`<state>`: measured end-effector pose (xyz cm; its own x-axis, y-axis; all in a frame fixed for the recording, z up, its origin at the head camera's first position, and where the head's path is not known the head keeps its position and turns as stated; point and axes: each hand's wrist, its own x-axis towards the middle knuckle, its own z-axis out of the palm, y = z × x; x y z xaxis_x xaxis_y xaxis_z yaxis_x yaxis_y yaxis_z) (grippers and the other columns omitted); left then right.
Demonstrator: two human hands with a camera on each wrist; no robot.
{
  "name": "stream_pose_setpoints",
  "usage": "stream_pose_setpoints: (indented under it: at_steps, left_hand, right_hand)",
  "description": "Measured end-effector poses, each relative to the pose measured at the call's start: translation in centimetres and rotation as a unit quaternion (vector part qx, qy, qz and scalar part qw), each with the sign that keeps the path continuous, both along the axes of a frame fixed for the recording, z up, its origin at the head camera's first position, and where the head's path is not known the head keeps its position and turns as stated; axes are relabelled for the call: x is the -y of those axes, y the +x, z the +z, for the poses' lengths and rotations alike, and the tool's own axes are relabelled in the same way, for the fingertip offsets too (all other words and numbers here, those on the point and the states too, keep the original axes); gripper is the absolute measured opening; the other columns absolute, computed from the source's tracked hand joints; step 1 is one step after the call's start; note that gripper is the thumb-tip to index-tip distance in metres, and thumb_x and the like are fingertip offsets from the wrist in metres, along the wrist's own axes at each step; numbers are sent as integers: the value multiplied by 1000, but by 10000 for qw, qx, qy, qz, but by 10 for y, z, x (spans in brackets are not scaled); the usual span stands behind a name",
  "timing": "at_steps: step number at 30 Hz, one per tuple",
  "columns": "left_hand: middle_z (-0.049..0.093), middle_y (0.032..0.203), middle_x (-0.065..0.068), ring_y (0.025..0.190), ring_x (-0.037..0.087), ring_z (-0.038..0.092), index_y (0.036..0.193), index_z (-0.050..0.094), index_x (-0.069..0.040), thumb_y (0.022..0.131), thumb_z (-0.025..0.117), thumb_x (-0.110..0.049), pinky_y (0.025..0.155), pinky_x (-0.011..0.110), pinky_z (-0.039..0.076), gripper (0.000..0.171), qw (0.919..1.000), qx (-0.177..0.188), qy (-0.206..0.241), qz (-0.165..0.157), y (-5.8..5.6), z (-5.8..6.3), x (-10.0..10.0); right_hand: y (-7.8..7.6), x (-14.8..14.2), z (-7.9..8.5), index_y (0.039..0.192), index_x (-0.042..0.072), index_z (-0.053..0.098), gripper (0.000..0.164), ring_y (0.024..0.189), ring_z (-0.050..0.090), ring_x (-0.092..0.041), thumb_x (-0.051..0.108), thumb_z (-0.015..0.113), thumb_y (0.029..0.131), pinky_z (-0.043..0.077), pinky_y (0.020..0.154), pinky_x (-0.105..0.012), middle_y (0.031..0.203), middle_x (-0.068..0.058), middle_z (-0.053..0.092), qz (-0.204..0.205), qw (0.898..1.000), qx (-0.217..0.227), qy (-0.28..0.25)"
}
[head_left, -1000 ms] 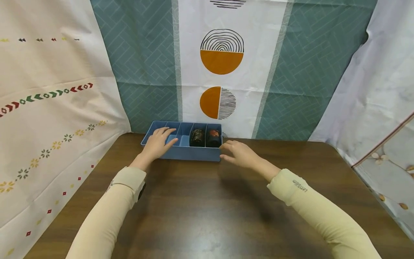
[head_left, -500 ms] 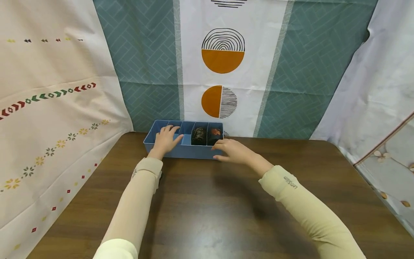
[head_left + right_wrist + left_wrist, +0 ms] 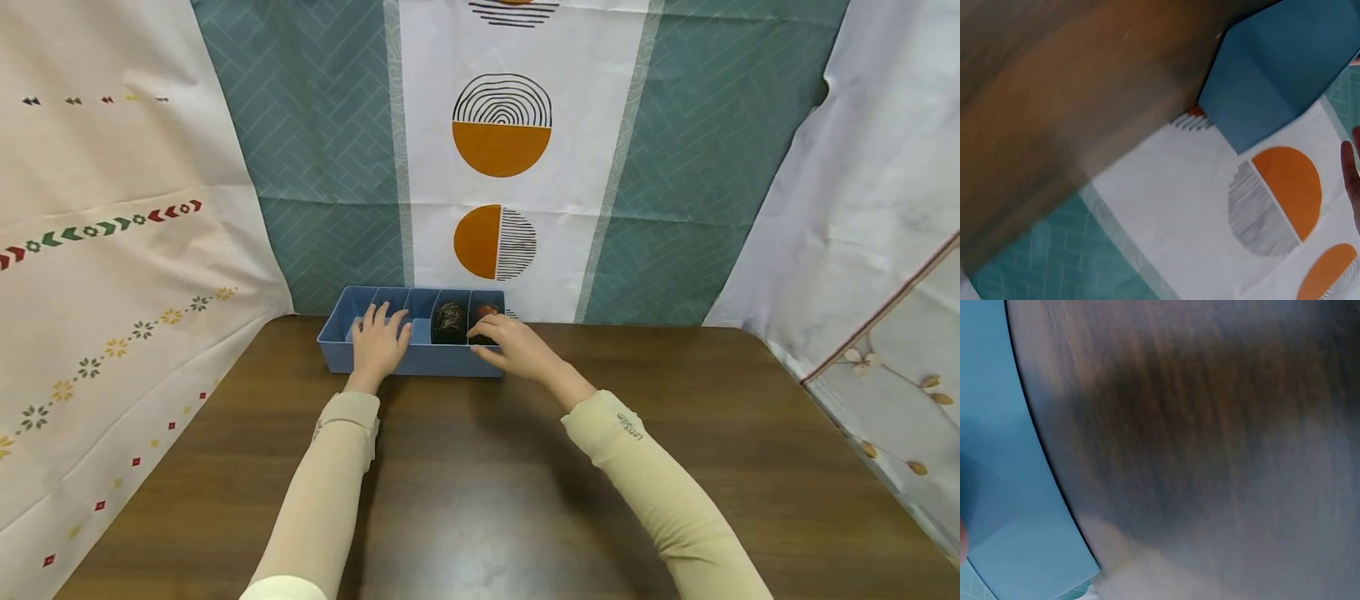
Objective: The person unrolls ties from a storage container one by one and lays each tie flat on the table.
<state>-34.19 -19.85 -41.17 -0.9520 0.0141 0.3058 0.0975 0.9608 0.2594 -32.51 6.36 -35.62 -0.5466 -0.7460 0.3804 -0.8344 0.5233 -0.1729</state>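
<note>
A long blue box [image 3: 450, 362] with a row of compartments stands at the back of the table. One compartment holds a dark rounded thing with gold flecks [image 3: 450, 323]; the right end one holds a dark thing with a reddish patch [image 3: 487, 311], partly hidden by my right hand. My left hand [image 3: 377, 350] hovers at the front rim by the left compartments, fingers spread, holding nothing. Over the right end reaches my right hand [image 3: 519, 347], fingers loosely bent; whether it touches anything is unclear. The wrist views show the box's blue wall [image 3: 1019, 506] and right fingers [image 3: 1350, 178].
The brown wooden table [image 3: 480, 475] stretches in front of the box. A patterned green and white cloth [image 3: 322, 167] hangs right behind it. Light cloths border the table on the left [image 3: 135, 267] and the right [image 3: 877, 250].
My right hand has moved left, from beside the box's right end to over the right compartment. My left hand has shifted slightly, its fingers now pointing more straight ahead. The head view has shifted slightly.
</note>
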Motion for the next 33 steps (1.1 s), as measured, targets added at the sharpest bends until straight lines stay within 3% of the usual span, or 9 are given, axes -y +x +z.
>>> stream_pose_setpoints:
  at_steps: [9, 15, 26, 33]
  left_hand:
    - [30, 151, 17, 141, 39, 22, 139, 47, -19, 101, 34, -39, 108, 62, 23, 45, 9999, -146, 38, 28, 1, -5, 0]
    - [34, 149, 18, 139, 39, 26, 137, 50, -18, 100, 36, -39, 108, 60, 24, 44, 9995, -304, 74, 47, 0, -6, 0]
    - [40, 145, 17, 135, 38, 32, 135, 51, -19, 99, 35, -38, 108, 58, 25, 44, 9994, -323, -23, 126, -2, -7, 3]
    - [44, 142, 16, 133, 37, 35, 134, 53, -19, 99, 37, -36, 108, 57, 26, 42, 9988, -470, 17, 152, -2, -8, 2]
  right_hand:
    - [-19, 29, -17, 110, 5, 67, 22, 103, 61, -23, 15, 62, 91, 50, 92, -38, 111, -9, 65, -404, 9981, -243, -404]
    - [-28, 42, -19, 108, 5, 67, 21, 98, 61, -24, 11, 65, 89, 51, 88, -36, 106, -8, 65, -486, 9970, -292, -525]
    - [-53, 58, -11, 111, 4, 65, 26, 97, 62, -23, 19, 63, 91, 52, 86, -34, 109, -10, 65, -576, 9983, -124, 13]
    - [-64, 62, -11, 120, 5, 61, 32, 104, 60, -25, 22, 61, 92, 50, 93, -35, 115, -10, 62, -654, 9950, -63, 745]
